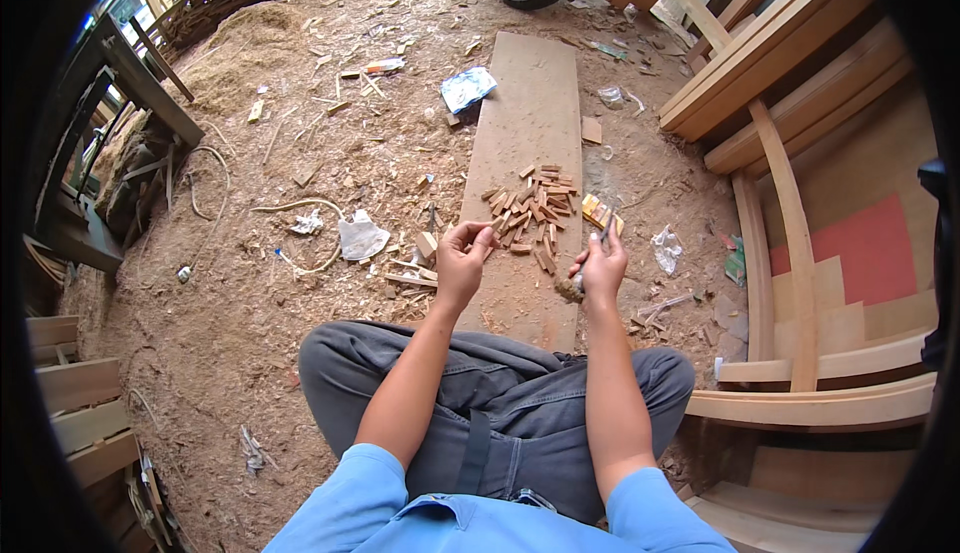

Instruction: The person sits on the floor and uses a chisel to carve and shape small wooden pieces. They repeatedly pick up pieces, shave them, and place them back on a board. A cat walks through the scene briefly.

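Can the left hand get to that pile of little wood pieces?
Probably yes. The left hand is right beside the pile of pieces, and nothing seems to stand between them. It seems to be pinching a small wood piece, though, so it might have to let go first.

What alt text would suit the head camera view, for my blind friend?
A seated person's right hand holds a slim dark tool while the left hand seems to pinch a small wooden piece beside a pile of wood blocks on a long board. Wood shavings litter the floor.
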Tool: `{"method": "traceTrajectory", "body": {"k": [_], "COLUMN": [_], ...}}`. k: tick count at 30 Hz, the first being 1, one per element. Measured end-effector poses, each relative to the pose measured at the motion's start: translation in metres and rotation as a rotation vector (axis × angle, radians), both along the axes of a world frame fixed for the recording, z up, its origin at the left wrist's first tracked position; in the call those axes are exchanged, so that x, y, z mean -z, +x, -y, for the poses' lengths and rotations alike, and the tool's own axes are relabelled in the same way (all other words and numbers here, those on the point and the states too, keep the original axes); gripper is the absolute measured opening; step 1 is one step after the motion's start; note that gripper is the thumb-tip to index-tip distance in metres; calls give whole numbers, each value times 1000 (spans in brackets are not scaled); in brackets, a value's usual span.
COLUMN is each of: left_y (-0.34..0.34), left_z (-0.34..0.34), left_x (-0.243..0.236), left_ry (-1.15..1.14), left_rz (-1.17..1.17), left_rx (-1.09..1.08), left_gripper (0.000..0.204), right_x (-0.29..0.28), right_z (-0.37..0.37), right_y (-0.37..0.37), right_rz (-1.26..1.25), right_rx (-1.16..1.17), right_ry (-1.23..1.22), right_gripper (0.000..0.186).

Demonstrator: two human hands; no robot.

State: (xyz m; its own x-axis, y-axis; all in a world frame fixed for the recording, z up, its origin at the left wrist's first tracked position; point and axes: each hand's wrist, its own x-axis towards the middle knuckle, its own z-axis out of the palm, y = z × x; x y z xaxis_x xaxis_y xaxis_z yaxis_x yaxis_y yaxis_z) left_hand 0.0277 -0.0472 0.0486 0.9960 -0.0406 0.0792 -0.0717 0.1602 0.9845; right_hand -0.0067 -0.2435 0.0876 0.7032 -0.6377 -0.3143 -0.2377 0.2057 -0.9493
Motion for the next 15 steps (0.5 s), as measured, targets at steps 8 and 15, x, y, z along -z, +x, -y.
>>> {"method": "traceTrajectory", "body": {"k": [8, 15], "left_y": [8, 10], "left_z": [-20, -18], "left_x": [-4, -6], "left_ry": [-644, -721], "left_rz": [-349, -358], "left_rx": [121, 297], "left_gripper": [12, 12], "right_x": [13, 11], "right_z": [-58, -45], "right_y": [-8, -8], "right_rz": [177, 131], "right_rx": [-401, -328], "right_ry": [97, 91], "right_gripper": [59, 57]}}
